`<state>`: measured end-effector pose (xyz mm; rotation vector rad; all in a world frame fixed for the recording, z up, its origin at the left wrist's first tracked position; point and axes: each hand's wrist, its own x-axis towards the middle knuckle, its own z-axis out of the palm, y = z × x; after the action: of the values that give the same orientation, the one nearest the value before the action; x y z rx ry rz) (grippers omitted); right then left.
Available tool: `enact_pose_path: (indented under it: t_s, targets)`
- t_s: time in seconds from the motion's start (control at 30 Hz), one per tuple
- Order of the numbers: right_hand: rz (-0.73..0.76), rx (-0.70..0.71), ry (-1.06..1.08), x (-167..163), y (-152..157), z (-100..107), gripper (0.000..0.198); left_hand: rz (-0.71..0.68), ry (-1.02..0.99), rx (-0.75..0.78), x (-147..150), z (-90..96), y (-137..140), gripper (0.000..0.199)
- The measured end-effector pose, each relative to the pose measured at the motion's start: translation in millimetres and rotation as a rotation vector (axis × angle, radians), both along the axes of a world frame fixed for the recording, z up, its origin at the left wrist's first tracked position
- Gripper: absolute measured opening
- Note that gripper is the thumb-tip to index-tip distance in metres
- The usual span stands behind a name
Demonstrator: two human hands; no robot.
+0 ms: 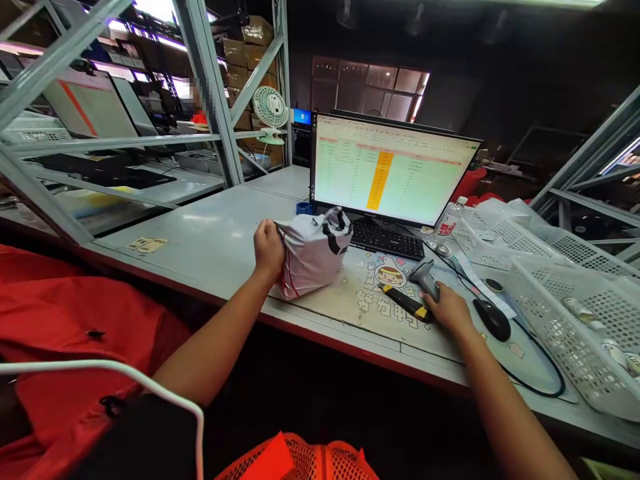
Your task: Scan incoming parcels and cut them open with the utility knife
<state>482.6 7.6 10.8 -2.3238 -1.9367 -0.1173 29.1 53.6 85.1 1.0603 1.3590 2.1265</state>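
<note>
Your left hand [269, 253] clenches the bulging white mailer bag [316, 259] near the desk's [215, 230] front edge; your right hand [449, 309] grips the barcode scanner [424, 276]. Grasping both looks done; whether the bag is sealed doesn't show.

Black-printed white bag [314, 259], grey scanner [425, 276], yellow-black cutter [404, 302]

On the surface [210, 233], the keyboard [387, 240] lies before the monitor [345, 170]. The bag [315, 260] is left of the keyboard. The cutter [404, 302] lies on the mat [333, 308], right of the bag, before the scanner [425, 277]. Farther right come the mouse [493, 320], then the basket [560, 347].
</note>
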Motion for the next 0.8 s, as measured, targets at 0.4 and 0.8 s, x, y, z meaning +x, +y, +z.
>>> enact_pose_path:
  t_s: [0.4, 0.8]
  targets:
    - [-0.173, -0.086, 0.001, -33, 25, 28, 0.047, -0.354, 1.455, 0.145, 72, -64.3, -126, 0.037]
    - [0.315, -0.6, 0.795, -74, -21, 182, 0.057, -0.365, 1.619, 0.08, 79, -97.1, -148, 0.065]
